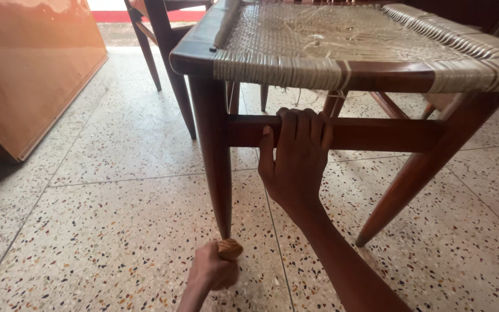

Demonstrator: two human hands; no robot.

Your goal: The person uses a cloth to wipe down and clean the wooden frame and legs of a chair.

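- The right hand (pixel 295 159) was closed around the lower crossbar (pixel 376 134) of the wooden chair (pixel 215 144), fingers wrapped over the top.
- The left hand (pixel 212 270) was closed on a small brown pad (pixel 230 249), pressed at the foot of the front leg (pixel 219 196), just above the speckled floor (pixel 99 231).
- The leg looked dark and smooth already; only its lowest end seemed in work, I judged.
- The woven seat (pixel 330 34) had loose strands in the middle, so the weaving looked not fully tidy.
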